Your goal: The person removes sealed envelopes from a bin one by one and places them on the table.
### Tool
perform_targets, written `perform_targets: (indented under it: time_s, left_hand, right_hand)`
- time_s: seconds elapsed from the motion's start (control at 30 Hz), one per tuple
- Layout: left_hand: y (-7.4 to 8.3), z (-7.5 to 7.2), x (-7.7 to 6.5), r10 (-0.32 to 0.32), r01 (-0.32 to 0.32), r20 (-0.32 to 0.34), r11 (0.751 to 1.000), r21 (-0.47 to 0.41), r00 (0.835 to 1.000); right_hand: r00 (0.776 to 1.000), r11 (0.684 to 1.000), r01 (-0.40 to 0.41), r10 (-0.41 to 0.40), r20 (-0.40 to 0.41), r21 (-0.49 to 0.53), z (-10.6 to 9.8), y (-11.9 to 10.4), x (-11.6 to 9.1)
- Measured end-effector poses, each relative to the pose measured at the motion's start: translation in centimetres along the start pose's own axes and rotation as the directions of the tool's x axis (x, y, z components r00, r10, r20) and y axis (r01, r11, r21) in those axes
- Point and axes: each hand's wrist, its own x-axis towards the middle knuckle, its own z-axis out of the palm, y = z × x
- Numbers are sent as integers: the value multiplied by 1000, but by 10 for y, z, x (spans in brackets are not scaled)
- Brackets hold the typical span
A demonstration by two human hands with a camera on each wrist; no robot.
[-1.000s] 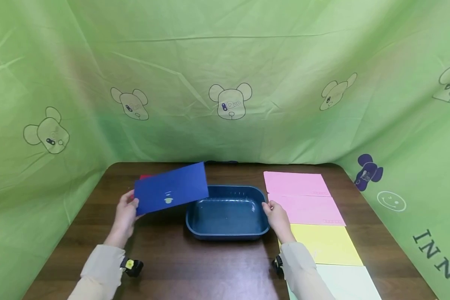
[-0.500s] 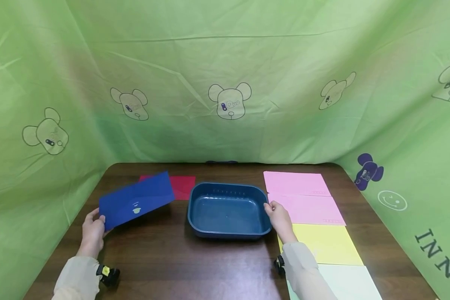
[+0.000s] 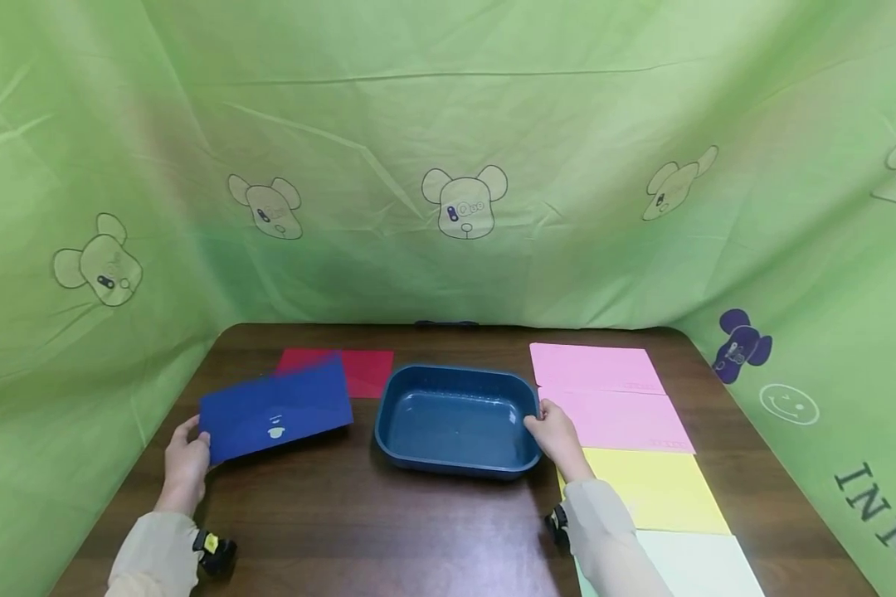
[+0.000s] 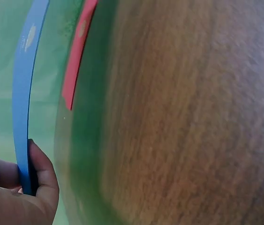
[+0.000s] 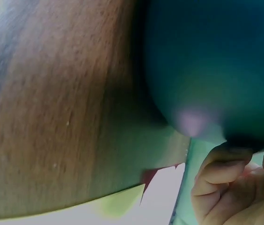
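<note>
In the head view my left hand [image 3: 187, 464] pinches the left end of a flat blue envelope [image 3: 284, 414] that bears a small pale print. The envelope is tilted above the table's left side. The left wrist view shows the thumb and fingers on either side of the blue envelope [image 4: 23, 98], seen nearly edge-on. My right hand [image 3: 556, 435] grips the right rim of a dark blue rectangular plastic basin [image 3: 455, 423] at the table's middle. Close up, the curled right-hand fingers [image 5: 221, 173] are at the rim of the basin [image 5: 211, 61]. Nothing lies inside the basin.
A red envelope [image 3: 369, 373] lies behind the blue one, partly hidden. Down the right side run two pink envelopes [image 3: 597, 367], a yellow one [image 3: 650, 489] and a pale green one [image 3: 698, 560]. Green cloth [image 3: 358, 274] hangs around the brown wooden table [image 3: 366, 531].
My left hand has carried the blue envelope leftward from over the basin's edge, then its far end dipped, uncovering more of the red envelope. The right hand keeps gripping the basin, which shifted slightly.
</note>
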Motion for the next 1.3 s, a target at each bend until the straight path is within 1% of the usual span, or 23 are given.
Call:
perform_targets:
  time_s: [0.17, 0.3, 0.43, 0.5, 0.6, 0.63, 0.67, 0.7, 0.77, 0.83, 0.9, 1.03, 1.1, 1.3]
  left_hand:
    - [-2, 3, 0, 36, -35, -1, 992, 119, 999]
    - [-3, 7, 1, 54, -60, 31, 975, 213, 998]
    - [-2, 13, 2, 69, -81, 49, 949, 306, 996]
    - [-1, 16, 3, 67, -87, 65, 917, 389, 996]
    - [0, 20, 5, 45, -103, 126, 859, 502, 991]
    - [0, 21, 6, 42, -113, 142, 836, 537, 989]
    - [-1, 23, 6, 43, -123, 155, 819, 561, 987]
    - [-1, 24, 6, 36, -126, 166, 810, 573, 985]
    - [-3, 27, 6, 43, -140, 176, 795, 591, 984]
    - [-4, 29, 7, 42, -144, 183, 790, 596, 982]
    - [-4, 30, 7, 27, -144, 198, 783, 605, 980]
    - [-5, 33, 6, 28, -157, 210, 759, 632, 977]
    - [-5, 35, 4, 46, -167, 198, 740, 651, 979]
    - [-7, 42, 0, 107, -166, 128, 702, 692, 986]
  right_hand:
    - [1000, 1000, -7, 7, 10, -29, 0, -2, -2]
    - [1000, 999, -21, 21, 12, -23, 2, -3, -2]
    - [999, 999, -29, 29, 14, -20, 2, -4, -3]
    - [1000, 1000, -25, 25, 16, -19, 2, -2, -3]
    - [1000, 1000, -23, 24, 16, -18, 2, -1, -2]
    - [1000, 1000, -23, 24, 16, -18, 2, 0, -2]
    - [1000, 1000, -24, 24, 15, -18, 2, 0, -2]
    - [1000, 999, -27, 27, 15, -18, 2, 0, -2]
    - [999, 999, -34, 34, 15, -17, 2, 0, -2]
    - [999, 999, -38, 38, 18, -17, 2, -1, -3]
    - [999, 999, -44, 44, 19, -17, 2, -2, -3]
    - [999, 999, -50, 50, 19, -19, 3, -2, -3]
    - [998, 998, -57, 58, 16, -18, 3, -3, -3]
    - [997, 997, -73, 74, 14, -16, 3, -5, -3]
